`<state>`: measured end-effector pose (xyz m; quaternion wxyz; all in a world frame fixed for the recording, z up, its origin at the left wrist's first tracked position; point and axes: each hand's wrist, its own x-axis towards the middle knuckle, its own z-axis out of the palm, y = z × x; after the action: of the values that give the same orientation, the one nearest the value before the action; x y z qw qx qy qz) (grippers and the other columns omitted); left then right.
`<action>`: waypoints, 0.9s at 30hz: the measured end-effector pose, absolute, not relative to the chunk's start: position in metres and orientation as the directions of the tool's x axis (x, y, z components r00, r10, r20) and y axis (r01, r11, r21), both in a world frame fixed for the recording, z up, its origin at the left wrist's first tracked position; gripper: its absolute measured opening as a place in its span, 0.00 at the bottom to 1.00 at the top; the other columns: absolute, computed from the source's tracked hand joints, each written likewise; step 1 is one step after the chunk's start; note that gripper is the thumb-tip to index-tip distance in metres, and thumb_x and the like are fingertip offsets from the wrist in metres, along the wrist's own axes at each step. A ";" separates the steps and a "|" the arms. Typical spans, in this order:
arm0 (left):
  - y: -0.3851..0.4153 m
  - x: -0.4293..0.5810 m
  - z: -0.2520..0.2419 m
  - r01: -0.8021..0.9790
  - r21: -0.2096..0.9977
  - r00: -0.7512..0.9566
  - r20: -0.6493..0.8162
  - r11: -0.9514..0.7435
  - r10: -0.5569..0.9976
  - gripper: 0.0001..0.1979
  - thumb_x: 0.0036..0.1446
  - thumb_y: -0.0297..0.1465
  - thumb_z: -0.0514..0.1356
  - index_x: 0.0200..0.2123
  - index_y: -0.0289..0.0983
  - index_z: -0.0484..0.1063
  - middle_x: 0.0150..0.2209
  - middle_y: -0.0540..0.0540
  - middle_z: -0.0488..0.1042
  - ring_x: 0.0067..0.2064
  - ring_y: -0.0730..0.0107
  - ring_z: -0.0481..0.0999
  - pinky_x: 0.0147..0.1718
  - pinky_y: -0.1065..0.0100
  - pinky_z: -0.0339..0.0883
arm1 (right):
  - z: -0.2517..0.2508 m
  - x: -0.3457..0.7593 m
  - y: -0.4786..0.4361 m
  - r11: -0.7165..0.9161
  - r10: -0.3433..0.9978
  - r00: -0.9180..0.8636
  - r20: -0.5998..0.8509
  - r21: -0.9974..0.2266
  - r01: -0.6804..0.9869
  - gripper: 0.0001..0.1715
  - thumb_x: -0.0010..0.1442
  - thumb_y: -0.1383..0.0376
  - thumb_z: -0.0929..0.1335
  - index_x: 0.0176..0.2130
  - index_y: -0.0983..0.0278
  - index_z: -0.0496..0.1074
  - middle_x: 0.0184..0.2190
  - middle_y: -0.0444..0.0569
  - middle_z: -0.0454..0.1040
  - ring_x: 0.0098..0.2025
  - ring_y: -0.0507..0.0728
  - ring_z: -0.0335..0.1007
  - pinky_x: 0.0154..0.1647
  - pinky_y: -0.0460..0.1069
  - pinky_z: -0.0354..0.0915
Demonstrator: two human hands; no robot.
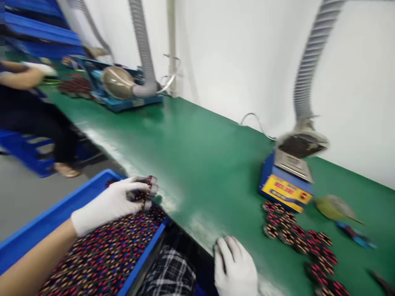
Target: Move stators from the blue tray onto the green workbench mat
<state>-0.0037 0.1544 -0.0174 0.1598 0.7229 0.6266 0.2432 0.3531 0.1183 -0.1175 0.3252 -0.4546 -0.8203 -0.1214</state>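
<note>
Over the blue bin, my left hand (120, 199), in a white glove, is closed around a few small round wire-wound coils (152, 185). Below it the blue bin (46, 228) is filled with layers of the same coils, showing red, copper and dark colours. My right hand (236, 265), also gloved in white, rests at the table's front edge with its fingers stretched out and nothing visible in it. To its right, a loose group of coils (298, 236) lies on the green table (197, 164).
A blue-and-yellow heated box with a digital display (286, 189) stands under a grey extraction hose (304, 78). Right of it lie a yellowish round object (331, 206) and a blue-handled tool (354, 235). At far left, a co-worker's gloved hand (41, 69) is near piled parts (75, 85).
</note>
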 end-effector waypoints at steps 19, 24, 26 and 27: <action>0.251 0.327 -0.040 0.661 0.371 0.620 0.221 -0.652 0.753 0.30 0.55 0.45 0.57 0.56 0.36 0.57 0.59 0.37 0.59 0.57 0.51 0.60 0.52 0.53 0.62 | -0.106 0.530 0.079 -0.272 0.692 0.174 0.701 0.030 0.962 0.37 0.61 0.44 0.57 0.51 0.73 0.63 0.48 0.68 0.63 0.48 0.77 0.60 0.38 0.65 0.65; 0.245 0.373 -0.057 0.617 0.427 0.631 0.235 -0.662 0.739 0.30 0.53 0.48 0.57 0.54 0.36 0.62 0.58 0.35 0.60 0.57 0.41 0.59 0.48 0.45 0.63 | -0.110 0.540 0.100 -0.253 0.790 0.138 0.597 0.113 0.961 0.51 0.56 0.35 0.48 0.51 0.72 0.65 0.50 0.67 0.58 0.49 0.78 0.56 0.41 0.66 0.64; 0.236 0.389 -0.056 0.605 0.454 0.621 0.246 -0.654 0.745 0.31 0.51 0.49 0.58 0.52 0.35 0.64 0.57 0.34 0.60 0.56 0.37 0.59 0.46 0.43 0.64 | -0.109 0.541 0.106 -0.243 0.795 0.131 0.592 0.112 0.964 0.52 0.55 0.35 0.46 0.50 0.72 0.66 0.50 0.67 0.58 0.50 0.78 0.55 0.42 0.67 0.62; 0.230 0.396 -0.054 0.598 0.471 0.613 0.252 -0.648 0.749 0.30 0.50 0.49 0.59 0.51 0.35 0.64 0.57 0.34 0.61 0.55 0.37 0.60 0.46 0.43 0.64 | -0.107 0.542 0.107 -0.232 0.801 0.129 0.585 0.104 0.967 0.53 0.56 0.35 0.45 0.50 0.73 0.66 0.50 0.68 0.58 0.50 0.78 0.56 0.42 0.67 0.62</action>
<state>0.3958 0.2304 -0.0545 0.1727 0.8813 0.3820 0.2179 0.5422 0.1073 -0.1067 0.1525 -0.7357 -0.6007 -0.2731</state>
